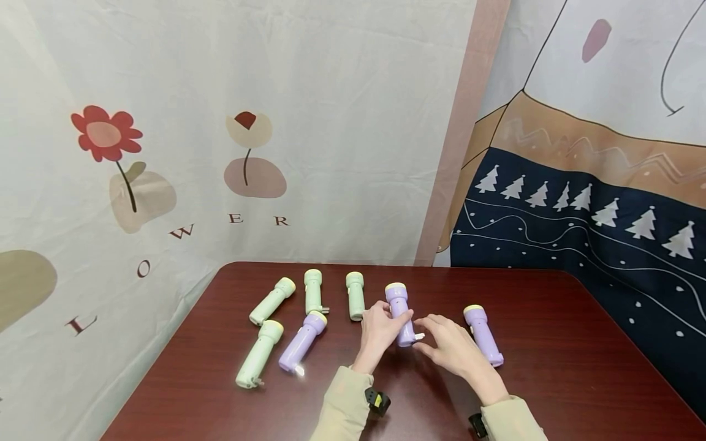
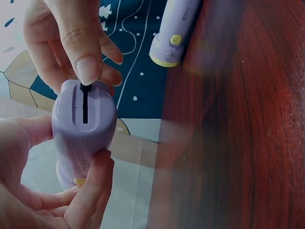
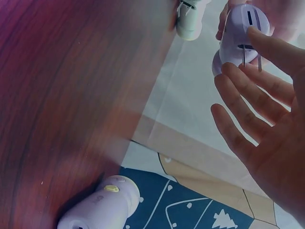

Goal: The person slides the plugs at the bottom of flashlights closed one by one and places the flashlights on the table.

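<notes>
A purple flashlight (image 1: 398, 306) is held in my left hand (image 1: 378, 327), its yellow-rimmed head pointing away from me. In the left wrist view, the left thumb and fingers (image 2: 97, 183) grip its body from both sides. From the base of the flashlight a two-pronged plug (image 3: 251, 58) is folded out, beside a narrow slot (image 2: 85, 107). My right hand (image 1: 455, 346) is at this base, its thumb tip right by the plug and its other fingers extended and spread behind the prongs.
A second purple flashlight (image 1: 483, 335) lies right of my right hand. On the left are another purple flashlight (image 1: 303, 342), its plug out, and several green flashlights (image 1: 259, 355). The dark red table (image 1: 579, 367) meets printed cloth hangings (image 1: 358, 153) behind.
</notes>
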`<state>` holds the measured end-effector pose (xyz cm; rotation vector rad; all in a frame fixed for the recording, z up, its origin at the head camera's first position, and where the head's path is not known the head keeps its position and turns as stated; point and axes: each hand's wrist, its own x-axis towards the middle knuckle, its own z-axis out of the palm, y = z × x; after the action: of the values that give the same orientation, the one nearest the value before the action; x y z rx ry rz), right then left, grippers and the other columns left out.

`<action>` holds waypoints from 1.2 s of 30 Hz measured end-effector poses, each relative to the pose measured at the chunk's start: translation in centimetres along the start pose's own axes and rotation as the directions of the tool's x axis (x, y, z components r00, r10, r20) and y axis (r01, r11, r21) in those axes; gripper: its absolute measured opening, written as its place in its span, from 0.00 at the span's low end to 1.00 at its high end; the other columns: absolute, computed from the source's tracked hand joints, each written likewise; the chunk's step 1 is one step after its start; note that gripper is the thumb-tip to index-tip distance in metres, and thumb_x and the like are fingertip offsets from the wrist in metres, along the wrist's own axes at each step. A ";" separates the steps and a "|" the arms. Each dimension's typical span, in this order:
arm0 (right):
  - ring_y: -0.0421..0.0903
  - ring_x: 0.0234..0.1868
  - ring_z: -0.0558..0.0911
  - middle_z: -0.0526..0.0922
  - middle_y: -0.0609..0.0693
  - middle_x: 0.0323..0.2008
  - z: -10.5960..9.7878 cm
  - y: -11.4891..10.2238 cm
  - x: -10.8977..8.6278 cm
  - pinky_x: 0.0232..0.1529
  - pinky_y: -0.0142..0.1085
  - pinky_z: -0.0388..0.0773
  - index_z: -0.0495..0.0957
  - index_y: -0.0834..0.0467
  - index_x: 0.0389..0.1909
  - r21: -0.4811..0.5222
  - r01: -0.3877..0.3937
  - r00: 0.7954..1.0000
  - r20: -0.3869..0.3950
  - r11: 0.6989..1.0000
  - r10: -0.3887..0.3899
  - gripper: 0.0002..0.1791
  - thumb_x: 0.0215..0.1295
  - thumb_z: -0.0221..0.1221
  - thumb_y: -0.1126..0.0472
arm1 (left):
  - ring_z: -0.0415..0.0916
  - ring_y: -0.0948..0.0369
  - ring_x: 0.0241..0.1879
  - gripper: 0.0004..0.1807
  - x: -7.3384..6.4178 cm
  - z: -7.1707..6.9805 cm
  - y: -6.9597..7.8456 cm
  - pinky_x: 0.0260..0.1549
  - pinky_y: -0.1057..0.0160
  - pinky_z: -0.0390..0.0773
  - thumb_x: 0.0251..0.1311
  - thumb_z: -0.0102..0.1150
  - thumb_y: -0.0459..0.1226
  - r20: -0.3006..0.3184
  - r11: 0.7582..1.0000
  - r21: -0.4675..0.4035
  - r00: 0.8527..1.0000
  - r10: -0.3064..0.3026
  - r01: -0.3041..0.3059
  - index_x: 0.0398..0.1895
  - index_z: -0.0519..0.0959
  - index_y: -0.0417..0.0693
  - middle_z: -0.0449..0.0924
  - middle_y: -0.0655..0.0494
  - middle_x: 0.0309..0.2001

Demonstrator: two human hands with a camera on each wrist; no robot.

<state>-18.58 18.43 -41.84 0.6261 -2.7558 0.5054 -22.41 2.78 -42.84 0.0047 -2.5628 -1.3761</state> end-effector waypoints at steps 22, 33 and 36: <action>0.43 0.32 0.78 0.79 0.49 0.29 1.5 -0.5 0.0 0.34 0.35 0.77 0.78 0.62 0.35 -0.063 0.144 0.976 -0.159 0.988 -0.153 0.14 0.45 0.68 0.73 | 0.70 0.61 0.19 0.24 -0.1 -0.2 0.2 0.18 0.68 0.65 0.41 0.72 0.50 -0.004 0.999 0.030 1.000 -0.017 0.018 0.26 0.74 0.38 0.75 0.51 0.19; 0.43 0.31 0.77 0.79 0.49 0.28 1.5 -0.7 0.1 0.33 0.34 0.77 0.79 0.63 0.34 -0.086 0.128 0.976 -0.168 0.988 -0.141 0.14 0.44 0.69 0.72 | 0.71 0.61 0.20 0.25 -0.1 -0.2 0.3 0.17 0.68 0.66 0.41 0.73 0.49 0.004 0.999 0.008 0.999 -0.047 0.047 0.26 0.73 0.39 0.75 0.51 0.19; 0.43 0.30 0.77 0.78 0.48 0.28 1.5 -0.7 0.1 0.32 0.33 0.76 0.78 0.62 0.34 -0.091 0.132 0.974 -0.176 0.987 -0.146 0.14 0.44 0.70 0.72 | 0.72 0.61 0.20 0.24 -0.1 -0.1 0.3 0.17 0.68 0.66 0.41 0.73 0.49 -0.003 0.999 0.009 0.999 -0.046 0.046 0.26 0.73 0.39 0.76 0.51 0.19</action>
<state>-18.60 17.20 -43.01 0.7107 -2.5254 0.3998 -22.26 2.84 -42.53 0.0676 -2.5817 -1.3797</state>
